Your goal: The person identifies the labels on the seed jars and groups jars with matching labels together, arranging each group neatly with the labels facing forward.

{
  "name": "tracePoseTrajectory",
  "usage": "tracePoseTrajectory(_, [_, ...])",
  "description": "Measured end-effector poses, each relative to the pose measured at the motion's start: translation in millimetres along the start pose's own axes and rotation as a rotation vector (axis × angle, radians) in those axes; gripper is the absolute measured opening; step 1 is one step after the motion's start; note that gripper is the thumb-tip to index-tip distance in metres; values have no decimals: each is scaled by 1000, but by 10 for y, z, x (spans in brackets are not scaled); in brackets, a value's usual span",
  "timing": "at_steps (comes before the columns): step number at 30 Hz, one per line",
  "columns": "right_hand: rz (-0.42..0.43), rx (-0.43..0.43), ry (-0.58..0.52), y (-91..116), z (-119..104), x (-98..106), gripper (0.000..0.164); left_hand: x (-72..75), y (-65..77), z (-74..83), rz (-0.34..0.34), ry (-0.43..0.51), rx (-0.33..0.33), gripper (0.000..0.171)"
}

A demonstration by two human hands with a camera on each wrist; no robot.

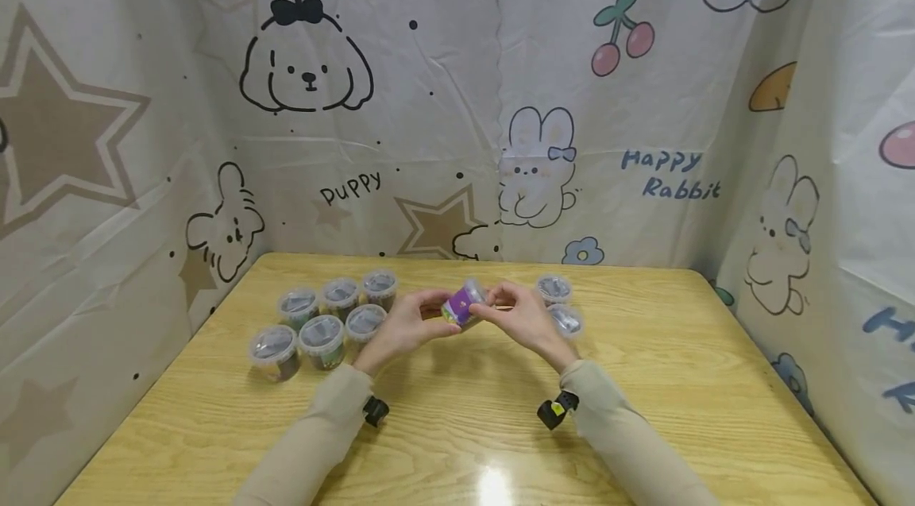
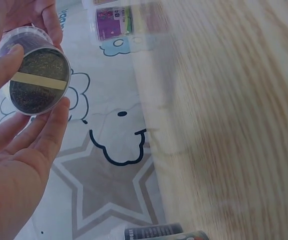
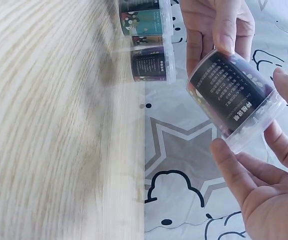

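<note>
Both hands hold a small clear plastic tub, tilted above the back middle of the table. The left hand grips it near its base, thumb on one side and fingers on the other. Fingers and thumb of the right hand are round its lid end. A purple wrapper shows in the head view, and the tub's black label with white print faces the right wrist camera. Through the tub's base in the left wrist view, dark crumbly soil shows, crossed by a pale strip.
Several similar lidded tubs stand in two rows at the left of the wooden table. Behind the right hand are two more, the rear tub and the front tub. A printed curtain hangs around the back and sides.
</note>
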State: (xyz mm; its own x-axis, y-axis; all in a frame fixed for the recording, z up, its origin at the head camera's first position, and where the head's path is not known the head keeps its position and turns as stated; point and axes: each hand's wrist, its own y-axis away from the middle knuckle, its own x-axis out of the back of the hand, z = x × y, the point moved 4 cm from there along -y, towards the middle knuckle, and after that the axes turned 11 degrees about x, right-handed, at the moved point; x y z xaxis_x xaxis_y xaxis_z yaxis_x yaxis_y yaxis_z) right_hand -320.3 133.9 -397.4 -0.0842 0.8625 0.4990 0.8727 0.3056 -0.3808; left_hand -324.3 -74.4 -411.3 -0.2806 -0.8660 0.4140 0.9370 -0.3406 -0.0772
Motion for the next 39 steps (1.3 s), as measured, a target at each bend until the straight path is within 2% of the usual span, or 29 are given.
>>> tracePoseTrajectory(4, [10, -17, -15, 0, 18, 17, 38, -10, -4, -3, -24, 25, -10, 53])
tracePoseTrajectory(13, [14, -26, -30, 2, 47, 70, 36, -25, -15, -16, -51, 107, 74, 50])
tracePoseTrajectory(22, [27, -40, -61, 2, 52, 83, 34, -43, -29, -57, -42, 176, 115, 53])
tracePoseTrajectory(25, [7, -60, -102, -5, 48, 70, 38, -43, -19, -52, -26, 210, 128, 52])
tracePoseTrajectory(30, [-59, -75, -175, -26, 24, 47, 61, -41, 5, -43, -12, 237, 129, 47])
tracePoseTrajectory(35, [-115, -52, -194, -32, 1, 45, 58, -40, 13, -37, -22, 241, 121, 48])
tracePoseTrajectory(39, [-129, -36, -196, -27, 0, 51, 56, -31, 7, -37, -33, 218, 113, 50])
